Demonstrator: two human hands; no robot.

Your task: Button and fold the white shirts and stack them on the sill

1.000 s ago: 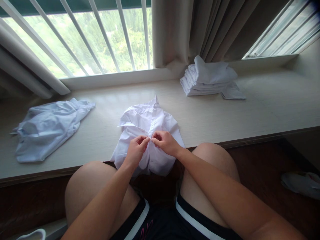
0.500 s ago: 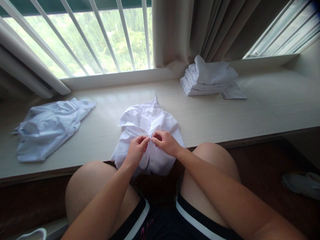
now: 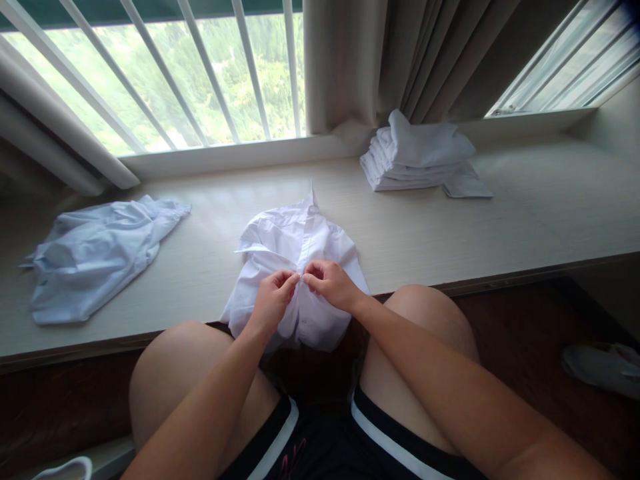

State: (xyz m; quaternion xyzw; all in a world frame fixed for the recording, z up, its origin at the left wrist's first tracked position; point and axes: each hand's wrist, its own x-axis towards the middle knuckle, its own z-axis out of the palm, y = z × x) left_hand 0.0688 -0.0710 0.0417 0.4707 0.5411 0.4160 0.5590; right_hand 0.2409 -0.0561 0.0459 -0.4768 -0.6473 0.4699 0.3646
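A white collared shirt (image 3: 327, 240) lies front up on the ledge before me, its collar toward the window and its lower part hanging over the front edge between my knees. My left hand (image 3: 274, 297) pinches the shirt's front placket from the left. From the other side, my right hand (image 3: 330, 283) pinches the same strip of cloth, its fingertips almost meeting those of the left. Whatever small button sits between the fingers is too hidden to make out.
A crumpled white shirt (image 3: 100, 260) lies on the ledge (image 3: 530, 220) at left. Toward the back right stands a stack of folded white shirts (image 3: 420, 157). Grey curtains (image 3: 345, 67) and a barred window are behind. A pale bag-like object (image 3: 600, 367) rests on the floor at right.
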